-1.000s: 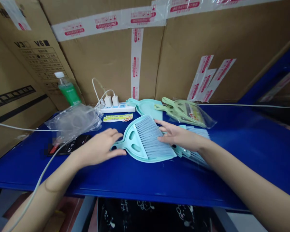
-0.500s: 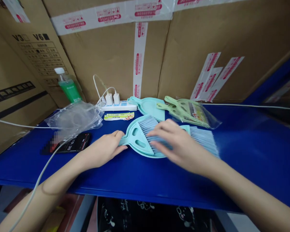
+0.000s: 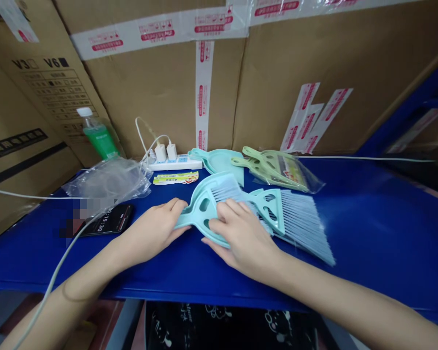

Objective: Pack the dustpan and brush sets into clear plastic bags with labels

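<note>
Head view, centre of frame: clasping a turquoise brush and dustpan by the handle end with the left hand, pinching their lower edge with the right hand, beside a second brush.

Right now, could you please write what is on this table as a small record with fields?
Left hand: fingers closed around the handle end of a turquoise plastic brush lying on a rounded turquoise plastic dustpan
Right hand: fingers on the brush's body, thumb by the dustpan's near edge
Right side: second turquoise brush with pale-blue bristles
Behind: another turquoise dustpan; green plastic pieces in clear wrapping
Left side: clear plastic bags; green-liquid bottle
Surface: blue tabletop
</note>
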{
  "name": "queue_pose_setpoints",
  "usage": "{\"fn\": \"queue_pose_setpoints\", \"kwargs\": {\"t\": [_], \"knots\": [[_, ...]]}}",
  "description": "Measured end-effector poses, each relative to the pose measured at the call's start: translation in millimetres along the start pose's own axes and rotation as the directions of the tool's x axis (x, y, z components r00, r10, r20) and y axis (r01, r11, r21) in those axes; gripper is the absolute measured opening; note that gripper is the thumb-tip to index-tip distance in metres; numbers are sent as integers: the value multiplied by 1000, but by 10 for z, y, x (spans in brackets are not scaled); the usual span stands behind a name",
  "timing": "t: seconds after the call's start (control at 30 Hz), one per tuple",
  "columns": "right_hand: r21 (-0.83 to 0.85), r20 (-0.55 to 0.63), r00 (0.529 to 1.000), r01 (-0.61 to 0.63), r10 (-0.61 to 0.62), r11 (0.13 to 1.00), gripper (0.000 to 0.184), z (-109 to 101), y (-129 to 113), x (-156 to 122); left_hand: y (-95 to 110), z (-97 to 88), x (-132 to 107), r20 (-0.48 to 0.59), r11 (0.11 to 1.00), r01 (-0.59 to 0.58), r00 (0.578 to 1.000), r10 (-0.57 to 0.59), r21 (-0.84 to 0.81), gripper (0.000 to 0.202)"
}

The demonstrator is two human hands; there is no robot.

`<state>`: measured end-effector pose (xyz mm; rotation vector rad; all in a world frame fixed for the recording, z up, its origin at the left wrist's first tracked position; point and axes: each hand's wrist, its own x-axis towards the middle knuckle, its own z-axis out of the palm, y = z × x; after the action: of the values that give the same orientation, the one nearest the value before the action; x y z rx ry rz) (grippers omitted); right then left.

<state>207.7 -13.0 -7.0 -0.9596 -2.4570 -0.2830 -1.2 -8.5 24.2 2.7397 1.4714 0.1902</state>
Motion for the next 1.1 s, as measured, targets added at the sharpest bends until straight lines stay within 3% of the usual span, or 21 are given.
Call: {"fn": "queue_pose_setpoints", "kwargs": {"t": [0.17,0.33,0.47,0.57,0.67,0.8,0.93,1.0,1.1], "knots": [[-186,-97,994,38,-57,982,25,-74,40,1,-79,-23,20,-104,999,17,994,-22,-45,24],[-293,-19,991,-130,130,947,38,-249,210,21,-224,-86,165,-195,998,67,978,-68,-9,31],[-369,86,942,-271,323,889,44,-402,383,4,-324,-142,364,-201,998,44,979,-34,43,30],[-383,132,913,-312,386,869,47,-467,474,-21,-362,-184,544,-221,991,75,974,-50,106,33],[-378,200,894,-308,402,873,45,-481,528,-30,-392,-223,751,-196,981,101,978,-68,164,35],[-353,381,856,-215,350,910,40,-494,587,-29,-452,-275,1041,-96,965,117,991,-96,235,38],[-251,559,769,-200,311,947,37,-546,632,-50,-507,-342,1284,-60,961,108,994,-95,255,39],[-249,601,726,-228,335,941,36,-574,643,-61,-523,-377,1381,-45,961,93,995,-84,260,39],[-242,610,714,-245,344,939,36,-610,651,-59,-535,-412,1510,-28,962,78,997,-73,261,38]]}}
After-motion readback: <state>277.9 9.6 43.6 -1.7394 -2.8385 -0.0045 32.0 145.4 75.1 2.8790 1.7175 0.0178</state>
